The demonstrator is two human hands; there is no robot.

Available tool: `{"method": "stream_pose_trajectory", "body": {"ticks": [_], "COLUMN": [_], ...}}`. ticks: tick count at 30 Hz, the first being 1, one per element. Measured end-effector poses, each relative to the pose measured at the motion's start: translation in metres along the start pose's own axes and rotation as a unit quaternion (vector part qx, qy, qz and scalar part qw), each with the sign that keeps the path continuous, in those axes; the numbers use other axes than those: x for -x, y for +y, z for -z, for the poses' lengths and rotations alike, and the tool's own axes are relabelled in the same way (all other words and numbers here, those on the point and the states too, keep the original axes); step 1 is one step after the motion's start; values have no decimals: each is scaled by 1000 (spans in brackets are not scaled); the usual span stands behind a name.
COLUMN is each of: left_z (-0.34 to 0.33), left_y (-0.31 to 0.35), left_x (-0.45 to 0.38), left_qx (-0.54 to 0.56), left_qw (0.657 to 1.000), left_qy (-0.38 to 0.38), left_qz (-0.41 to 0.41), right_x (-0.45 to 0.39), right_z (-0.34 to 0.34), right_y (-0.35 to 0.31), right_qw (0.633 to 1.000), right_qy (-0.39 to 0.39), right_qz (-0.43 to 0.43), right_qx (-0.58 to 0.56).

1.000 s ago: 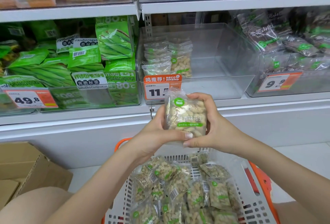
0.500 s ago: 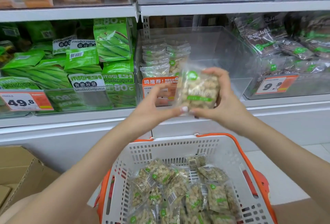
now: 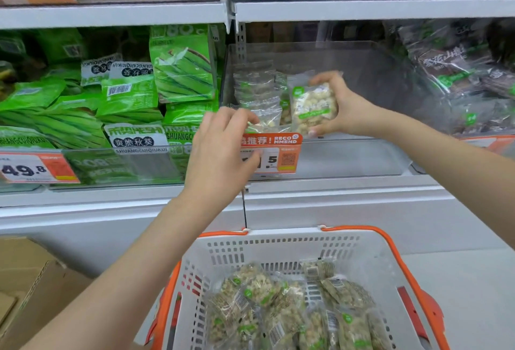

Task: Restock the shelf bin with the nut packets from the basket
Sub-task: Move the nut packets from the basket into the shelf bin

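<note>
My right hand (image 3: 348, 108) grips a clear nut packet (image 3: 312, 107) with a green label and holds it upright inside the clear shelf bin (image 3: 362, 160), against the few packets (image 3: 256, 93) standing at the bin's left side. My left hand (image 3: 223, 151) hovers in front of the bin's front-left corner. Its fingers are loosely curled, it holds nothing, and it covers part of the orange price tag (image 3: 281, 154). Below, the white basket with orange handles (image 3: 278, 243) holds several more nut packets (image 3: 278, 308).
Green okra snack bags (image 3: 128, 104) fill the bin to the left and dark packets (image 3: 457, 70) fill the one to the right. Another shelf (image 3: 362, 8) runs overhead. A cardboard box (image 3: 28, 288) sits on the floor at the lower left.
Both hands rose from above the basket to the shelf. My left hand let go of the packet, and my right hand carried it into the bin.
</note>
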State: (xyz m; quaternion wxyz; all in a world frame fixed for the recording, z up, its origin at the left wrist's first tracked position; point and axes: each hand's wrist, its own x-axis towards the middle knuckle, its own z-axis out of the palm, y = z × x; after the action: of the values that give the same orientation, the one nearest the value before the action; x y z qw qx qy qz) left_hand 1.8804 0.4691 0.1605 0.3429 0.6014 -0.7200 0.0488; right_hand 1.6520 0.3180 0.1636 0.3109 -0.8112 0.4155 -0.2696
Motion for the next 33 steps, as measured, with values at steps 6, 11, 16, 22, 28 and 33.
{"method": "stream_pose_trajectory", "body": {"ticks": [6,11,16,22,28,33], "left_z": [-9,-12,-11,-11,-12,-12], "left_y": [-4,1,2,4,4,4], "left_x": [-1,0,1,2,2,2], "left_qx": [-34,-39,-48,-47,-52,-50], "left_qw": [998,998,997,998,997,997], "left_qy": [-47,-50,-55,-52,-53,-52], "left_qz": [-18,-18,-13,-3,-1,-3], "right_x": [-16,-15,-9,-13,-25,-20], "right_z": [-21,-20,-15,-20,-26,-25], "right_y": [18,16,8,2,-2,3], "right_qw": [988,988,987,985,976,973], "right_qy": [-93,-105,-55,-19,23,-23], "right_qz": [-5,-53,-46,-119,-199,-178], "right_qx": [124,95,141,124,80,147]}}
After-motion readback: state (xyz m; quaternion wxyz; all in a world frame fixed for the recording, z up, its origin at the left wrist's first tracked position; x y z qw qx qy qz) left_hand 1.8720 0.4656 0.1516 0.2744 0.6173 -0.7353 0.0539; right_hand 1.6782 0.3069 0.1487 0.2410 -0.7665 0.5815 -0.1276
